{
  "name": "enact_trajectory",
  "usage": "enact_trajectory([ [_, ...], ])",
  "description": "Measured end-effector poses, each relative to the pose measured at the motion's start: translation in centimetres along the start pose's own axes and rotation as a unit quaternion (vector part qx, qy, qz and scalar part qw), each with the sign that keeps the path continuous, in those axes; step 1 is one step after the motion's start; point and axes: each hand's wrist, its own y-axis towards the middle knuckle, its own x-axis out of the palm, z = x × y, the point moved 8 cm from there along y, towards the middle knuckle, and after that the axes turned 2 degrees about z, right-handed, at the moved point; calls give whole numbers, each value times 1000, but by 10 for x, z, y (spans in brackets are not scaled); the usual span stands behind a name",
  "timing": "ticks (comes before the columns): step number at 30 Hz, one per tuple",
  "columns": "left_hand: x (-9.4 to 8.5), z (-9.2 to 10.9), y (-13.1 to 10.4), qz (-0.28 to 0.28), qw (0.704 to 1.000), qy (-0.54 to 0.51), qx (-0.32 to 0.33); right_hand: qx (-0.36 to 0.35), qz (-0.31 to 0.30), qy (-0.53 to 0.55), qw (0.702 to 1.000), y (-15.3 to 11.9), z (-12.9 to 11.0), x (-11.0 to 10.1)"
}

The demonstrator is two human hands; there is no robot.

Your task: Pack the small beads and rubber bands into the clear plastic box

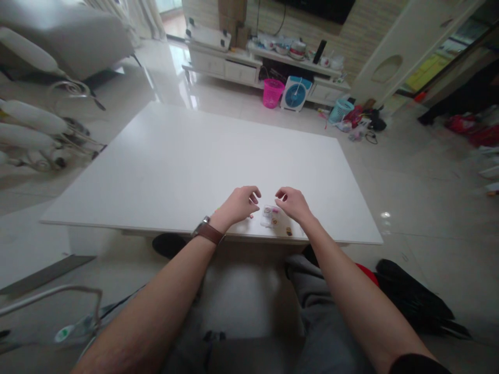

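My left hand (242, 203), with a brown-strapped watch (207, 230) on the wrist, hovers over the front part of the white table (202, 156). Its fingers are curled but apart, with nothing seen between them. Facing it, my right hand (291, 202) is also loosely curled, thumb and fingers separated. Between and just below the hands lies a small clear plastic box (268, 216) holding little pink and gold-coloured pieces. A small brown-gold item (289, 231) rests to its right near the table edge. Something small and pinkish (250, 216) shows beside my left hand, too small to name.
Chairs (35, 117) stand at the left, a grey sofa (78, 39) behind them. Along the far wall is a white cabinet (241, 72), with a pink basket (273, 93) and a blue-and-white fan (296, 94) before it. Bags (354, 117) lie on the floor at right.
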Motion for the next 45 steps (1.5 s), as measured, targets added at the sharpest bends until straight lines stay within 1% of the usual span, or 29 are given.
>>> enact_trajectory([
  [2,0,-4,2,8,994,-105,-37,-34,21,109,993,-2,-18,-10],
  [5,2,-8,4,21,962,-262,-80,-81,33,218,972,-9,-42,-19],
  [8,2,-10,4,39,930,-350,-102,-98,56,252,961,-16,-56,-23],
  [11,3,-9,3,46,917,-381,-112,-115,74,253,958,-21,-62,-24],
  [15,5,-8,1,47,911,-389,-130,-129,94,237,958,-24,-64,-23],
  [18,7,-9,2,43,906,-400,-134,-137,87,219,962,-23,-64,-20],
  [22,12,-12,2,32,908,-397,-133,-118,84,206,968,-22,-62,-18],
  [26,12,-11,3,29,924,-364,-115,-115,70,193,972,-18,-58,-19],
  [28,10,-10,3,32,940,-323,-104,-97,62,166,979,-14,-47,-20],
  [30,6,-10,4,44,958,-267,-90,-65,56,126,988,-10,-30,-22],
  [32,1,-9,5,56,972,-215,-75,-32,34,71,996,-7,-12,-20],
  [34,-2,-9,6,66,980,-179,-59,-3,-13,-1,1000,-6,4,-11],
  [36,-4,-9,7,78,984,-154,-47,21,-64,-67,995,-7,15,1],
  [39,-5,-11,8,88,985,-143,-42,34,-113,-116,986,-10,20,16],
  [45,-5,-13,10,90,986,-137,-37,44,-144,-160,975,-10,19,31],
])
